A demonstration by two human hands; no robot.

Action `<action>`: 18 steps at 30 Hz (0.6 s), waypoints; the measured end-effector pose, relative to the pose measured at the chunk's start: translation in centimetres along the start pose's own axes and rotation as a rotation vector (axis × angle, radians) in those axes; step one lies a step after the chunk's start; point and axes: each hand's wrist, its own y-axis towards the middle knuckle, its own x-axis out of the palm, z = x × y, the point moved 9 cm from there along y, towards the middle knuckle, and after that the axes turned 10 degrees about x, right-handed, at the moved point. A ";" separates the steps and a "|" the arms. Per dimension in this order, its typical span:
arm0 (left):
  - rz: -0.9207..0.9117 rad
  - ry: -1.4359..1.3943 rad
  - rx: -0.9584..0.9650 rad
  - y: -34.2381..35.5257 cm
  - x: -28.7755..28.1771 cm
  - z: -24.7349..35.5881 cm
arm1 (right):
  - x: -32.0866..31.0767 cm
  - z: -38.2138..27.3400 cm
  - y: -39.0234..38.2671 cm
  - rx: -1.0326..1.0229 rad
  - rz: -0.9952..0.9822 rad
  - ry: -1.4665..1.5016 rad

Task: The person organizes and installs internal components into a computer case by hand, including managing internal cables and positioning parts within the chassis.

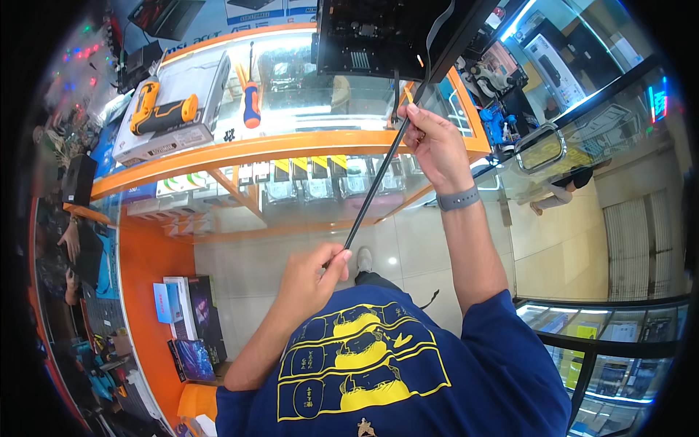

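Step in hand, as judged: straightening a long, thin black cable point(373, 187), which runs diagonally through the frame's centre. The left hand point(314, 275) is closed around its lower end; the right hand point(437, 146) pinches its upper stretch between thumb and fingers, near the black metal computer case point(364, 47) at upper centre. Whether the cable joins the case cannot be told. The next move likely calls for a steady pinch and even tension.

A person's left hand point(313, 280) and right hand point(438, 151) hold a black cable point(374, 188) straight at frame center; a computer case point(368, 52) sits at top, a screwdriver point(252, 108) upper left.
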 end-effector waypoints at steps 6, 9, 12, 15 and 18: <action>-0.123 -0.003 -0.141 0.8 0.1 -3.1 | -0.1 -1.0 2.3 -0.060 0.016 -0.024; -0.149 0.210 0.148 5.3 0.3 -0.9 | -0.1 -1.0 1.9 -0.069 0.032 -0.041; -0.041 -0.021 0.172 13.5 2.6 1.0 | -0.4 -0.6 2.0 -0.048 0.012 -0.033; 0.014 -0.248 -0.003 19.6 4.1 1.5 | 0.4 -0.1 2.5 0.067 -0.106 0.002; -0.007 -0.332 -0.128 22.4 6.2 1.1 | -1.1 -0.8 4.4 0.026 -0.161 0.075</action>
